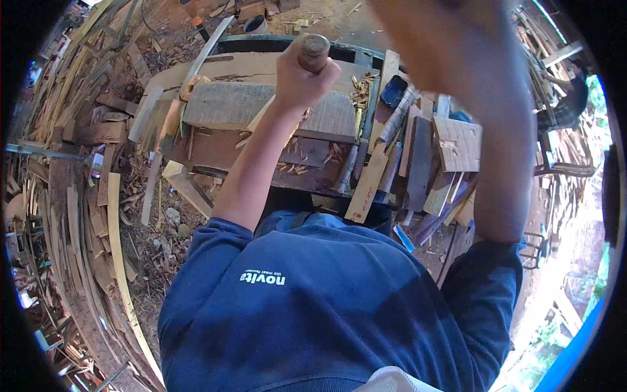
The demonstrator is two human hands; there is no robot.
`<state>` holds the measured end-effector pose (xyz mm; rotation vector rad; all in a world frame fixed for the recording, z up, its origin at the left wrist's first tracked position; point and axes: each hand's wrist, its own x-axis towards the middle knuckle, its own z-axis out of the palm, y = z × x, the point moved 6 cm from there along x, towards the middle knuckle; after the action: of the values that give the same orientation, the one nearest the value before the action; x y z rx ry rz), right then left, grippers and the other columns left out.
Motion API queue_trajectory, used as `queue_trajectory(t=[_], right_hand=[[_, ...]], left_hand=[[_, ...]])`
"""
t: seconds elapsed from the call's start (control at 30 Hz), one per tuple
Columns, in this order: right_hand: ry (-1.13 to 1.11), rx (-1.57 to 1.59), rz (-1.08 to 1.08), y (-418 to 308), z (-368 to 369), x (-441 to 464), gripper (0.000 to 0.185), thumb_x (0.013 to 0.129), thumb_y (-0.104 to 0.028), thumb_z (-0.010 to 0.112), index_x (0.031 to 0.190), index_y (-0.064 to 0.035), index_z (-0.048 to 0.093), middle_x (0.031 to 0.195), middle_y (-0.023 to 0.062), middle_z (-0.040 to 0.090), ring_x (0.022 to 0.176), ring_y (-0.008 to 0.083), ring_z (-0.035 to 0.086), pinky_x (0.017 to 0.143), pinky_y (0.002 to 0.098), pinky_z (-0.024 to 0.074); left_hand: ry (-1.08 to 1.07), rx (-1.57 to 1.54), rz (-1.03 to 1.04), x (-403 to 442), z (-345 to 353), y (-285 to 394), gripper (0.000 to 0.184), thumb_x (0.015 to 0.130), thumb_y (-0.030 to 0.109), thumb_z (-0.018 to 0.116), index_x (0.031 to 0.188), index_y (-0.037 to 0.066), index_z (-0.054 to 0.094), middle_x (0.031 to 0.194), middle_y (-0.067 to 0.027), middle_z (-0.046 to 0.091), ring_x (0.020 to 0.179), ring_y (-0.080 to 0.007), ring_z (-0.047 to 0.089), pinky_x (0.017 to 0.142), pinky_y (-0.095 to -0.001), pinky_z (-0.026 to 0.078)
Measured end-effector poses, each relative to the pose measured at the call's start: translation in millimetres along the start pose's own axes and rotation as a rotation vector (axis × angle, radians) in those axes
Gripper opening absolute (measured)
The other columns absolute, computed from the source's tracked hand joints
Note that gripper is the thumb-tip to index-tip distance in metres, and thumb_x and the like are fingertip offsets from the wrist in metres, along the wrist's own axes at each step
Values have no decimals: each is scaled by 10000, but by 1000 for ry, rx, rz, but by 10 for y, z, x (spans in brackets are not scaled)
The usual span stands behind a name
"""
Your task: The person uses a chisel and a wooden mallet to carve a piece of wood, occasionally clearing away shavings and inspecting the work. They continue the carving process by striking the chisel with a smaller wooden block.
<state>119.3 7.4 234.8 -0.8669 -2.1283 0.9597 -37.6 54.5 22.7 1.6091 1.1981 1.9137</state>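
My left hand [302, 83] is wrapped round the thick round wooden handle [313, 52] of a tool held upright over the workpiece; the tool's lower end is hidden behind the hand. Beneath it lies a broad grey wooden board [225, 104] across the bench, with wood chips [363, 91] to its right. My right hand [424, 49] is raised high at the top right, close to the camera and blurred. Its fingers run out of the frame, so what it holds, if anything, is not visible.
A black tray [393, 91], a squared wood block [458, 144], and several wooden pieces and tools lie at the bench's right. A dark bucket [255, 25] stands beyond it. Long wood strips [117, 242] cover the ground at left. A person's arm [558, 81] shows at far right.
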Motion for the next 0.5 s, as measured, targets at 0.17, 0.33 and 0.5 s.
queue_trajectory(t=[0.17, 0.33, 0.5], right_hand=[[-172, 43, -377, 229, 186, 30, 247, 914, -205, 573, 1126, -81, 593, 744, 101, 640, 548, 141, 557, 506, 288, 431], [-190, -370, -118, 650, 410, -13, 550, 900, -177, 646, 1422, -107, 487, 713, 35, 615, 547, 59, 493, 524, 231, 395], [-213, -13, 56, 884, 395, -123, 617, 838, -186, 681, 1419, -104, 493, 831, 53, 646, 633, 68, 534, 572, 239, 426]], left_hand=[[2, -59, 42, -4, 54, 217, 247, 744, 45, 719, 961, 9, 607, 847, -47, 682, 775, -90, 646, 700, -254, 521], [-11, -273, 47, -28, 80, 157, 309, 784, 17, 719, 1061, -9, 584, 960, -43, 682, 859, -81, 648, 755, -233, 517], [31, -279, -83, -23, -189, 23, 192, 790, -34, 635, 967, 12, 578, 798, 16, 614, 688, -42, 574, 625, -210, 477]])
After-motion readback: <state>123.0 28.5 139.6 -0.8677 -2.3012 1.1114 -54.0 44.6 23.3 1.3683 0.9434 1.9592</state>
